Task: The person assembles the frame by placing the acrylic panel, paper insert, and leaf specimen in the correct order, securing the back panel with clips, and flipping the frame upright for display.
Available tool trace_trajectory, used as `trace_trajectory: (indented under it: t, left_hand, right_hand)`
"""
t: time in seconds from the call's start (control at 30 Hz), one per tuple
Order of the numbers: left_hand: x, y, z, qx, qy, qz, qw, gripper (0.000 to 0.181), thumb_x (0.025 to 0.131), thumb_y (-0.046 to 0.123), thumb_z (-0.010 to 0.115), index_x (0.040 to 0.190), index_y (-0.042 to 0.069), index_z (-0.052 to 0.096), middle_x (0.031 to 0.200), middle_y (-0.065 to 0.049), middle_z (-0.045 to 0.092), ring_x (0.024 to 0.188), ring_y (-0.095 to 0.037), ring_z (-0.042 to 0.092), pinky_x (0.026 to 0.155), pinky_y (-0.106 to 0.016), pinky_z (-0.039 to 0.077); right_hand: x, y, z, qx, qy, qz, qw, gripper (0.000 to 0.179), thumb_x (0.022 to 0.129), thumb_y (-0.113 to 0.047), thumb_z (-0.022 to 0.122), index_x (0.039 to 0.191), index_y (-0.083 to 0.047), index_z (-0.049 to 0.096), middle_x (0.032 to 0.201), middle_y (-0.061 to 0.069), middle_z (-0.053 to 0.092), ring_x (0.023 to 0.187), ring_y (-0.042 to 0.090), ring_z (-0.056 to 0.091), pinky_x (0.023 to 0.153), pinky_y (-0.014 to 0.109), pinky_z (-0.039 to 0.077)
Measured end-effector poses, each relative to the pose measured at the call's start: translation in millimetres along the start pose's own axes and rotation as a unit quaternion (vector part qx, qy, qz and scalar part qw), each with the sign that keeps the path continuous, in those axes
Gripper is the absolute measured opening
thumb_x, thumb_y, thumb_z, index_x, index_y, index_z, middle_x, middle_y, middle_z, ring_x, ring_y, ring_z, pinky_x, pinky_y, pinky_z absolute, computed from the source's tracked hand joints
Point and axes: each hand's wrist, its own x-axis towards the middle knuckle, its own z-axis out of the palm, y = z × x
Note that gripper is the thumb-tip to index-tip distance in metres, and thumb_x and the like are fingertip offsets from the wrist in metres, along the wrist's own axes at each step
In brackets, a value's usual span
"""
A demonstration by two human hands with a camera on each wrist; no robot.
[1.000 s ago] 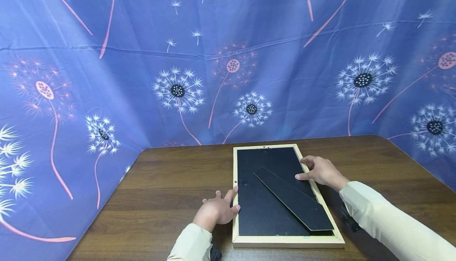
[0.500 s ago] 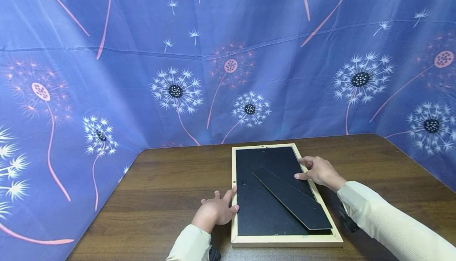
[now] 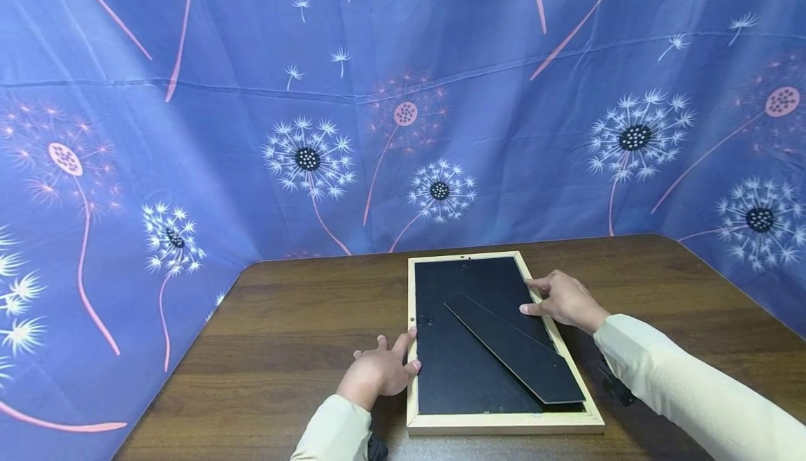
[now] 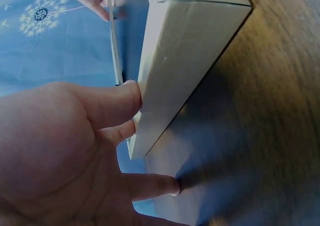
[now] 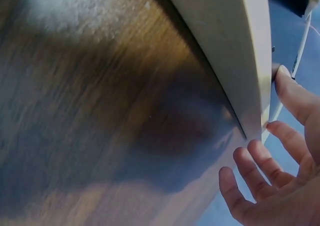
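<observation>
A picture frame (image 3: 504, 422) with a pale wooden rim lies on the table, its black backing board (image 3: 462, 377) facing up. Slanting across the backing is a black easel stand (image 3: 516, 352), its wide end near the lower right corner. My left hand (image 3: 380, 370) touches the left rim with thumb and index finger; the other fingers spread out beside the frame, as the left wrist view shows. At the right rim is my right hand (image 3: 562, 300), thumb reaching over the inner edge and index finger touching the rim. Its other fingers are loosely bent beside the frame (image 5: 235, 41).
The brown wood-grain table (image 3: 302, 321) carries the frame. Behind it and along both sides hangs a blue cloth (image 3: 504, 118) printed with dandelions. Dark wrist devices (image 3: 617, 383) sit under the pale sleeves (image 3: 686, 377).
The whole head view has shifted slightly, so everything sits a little further left. Both hands and the frame keep the same places relative to each other.
</observation>
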Motion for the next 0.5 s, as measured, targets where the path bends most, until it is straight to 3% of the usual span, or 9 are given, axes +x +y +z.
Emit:
trace_trajectory:
  t: [0.17,0.27,0.4,0.5]
  left_hand:
    - [0.7,-0.1,-0.5,0.004,0.001,0.0,1.0,0.054,0.106,0.036,0.05,0.156,0.022,0.033,0.153,-0.033,0.038,0.127,-0.057,0.051,0.114,-0.068,0.026]
    - [0.6,-0.4,-0.7,0.005,-0.001,-0.001,1.0,0.055,0.107,0.036,0.05,0.156,0.022,0.033,0.153,-0.033,0.038,0.128,-0.056,0.051,0.114,-0.068,0.026]
    - [0.0,-0.5,-0.8,-0.001,-0.002,-0.001,1.0,0.054,0.106,0.035,0.05,0.156,0.021,0.034,0.153,-0.033,0.038,0.128,-0.056,0.051,0.114,-0.069,0.025]
    - [0.1,-0.5,-0.6,-0.003,-0.003,-0.002,1.0,0.055,0.106,0.035,0.05,0.156,0.021,0.034,0.153,-0.033,0.038,0.128,-0.056,0.051,0.114,-0.069,0.025]
  right_hand:
    - [-0.8,-2.1,-3.8,-0.037,-0.017,-0.016,0.999,0.069,0.086,-0.034,0.083,0.137,0.005,0.059,0.104,0.018,0.058,0.087,0.03,0.06,0.076,0.05,0.053]
    - [-0.2,-4.6,-5.0,-0.065,-0.029,-0.019,0.9973,0.066,0.087,-0.035,0.081,0.137,0.003,0.06,0.102,0.017,0.057,0.08,0.026,0.057,0.069,0.046,0.052]
    - [-0.3,-7.3,-4.9,-0.103,-0.025,-0.037,0.9936,0.061,0.087,-0.033,0.081,0.133,0.003,0.064,0.12,0.033,0.058,0.101,0.045,0.063,0.081,0.056,0.054]
    - [-1.0,-9.1,-5.7,-0.134,-0.018,-0.067,0.9885,0.058,0.087,-0.032,0.081,0.13,0.004,0.066,0.131,0.042,0.053,0.12,0.056,0.055,0.09,0.062,0.051]
